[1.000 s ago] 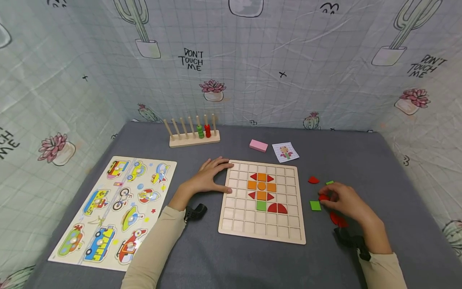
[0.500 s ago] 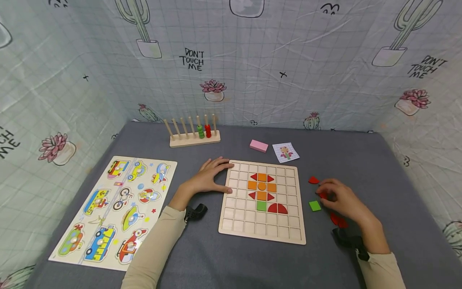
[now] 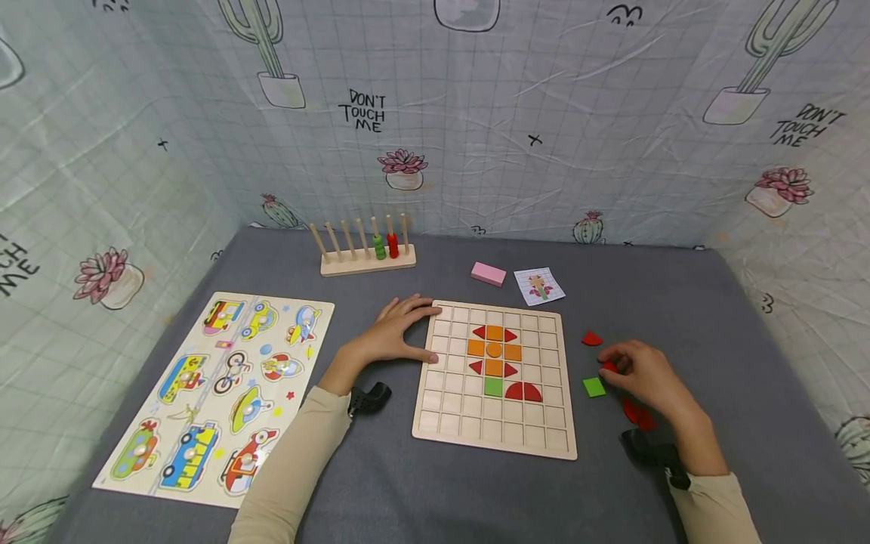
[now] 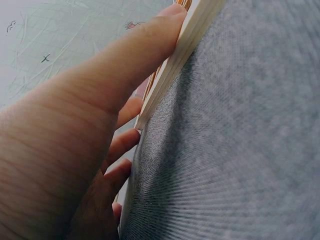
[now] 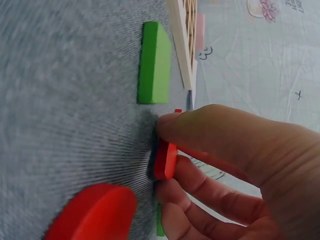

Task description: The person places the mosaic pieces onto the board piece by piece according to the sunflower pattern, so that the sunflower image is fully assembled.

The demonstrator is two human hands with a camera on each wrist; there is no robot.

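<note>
A wooden grid board (image 3: 462, 423) lies mid-table, with orange, red and green pieces set in its squares. My left hand (image 3: 390, 336) rests at the board's left edge, its thumb (image 4: 150, 42) and fingertips spread along the rim. To the right of the board, my right hand (image 3: 649, 378) pinches a small red block (image 5: 166, 160) between thumb and fingers, low over the cloth. A green square (image 3: 594, 387) lies just left of that hand. One red quarter-circle piece (image 3: 592, 338) is beyond it, and red pieces (image 3: 639, 414) lie partly under the wrist.
On the left is a vehicle peg puzzle (image 3: 272, 408). Behind the board stand a wooden peg counter (image 3: 367, 263) with green and red beads, a pink block (image 3: 488, 273) and a picture card (image 3: 539, 286). Patterned cloth (image 3: 462, 151) hangs around the table.
My right hand has shifted slightly left and away from me, now covering a green piece seen behind it earlier. The green square has turned a little. My left hand stays put.
</note>
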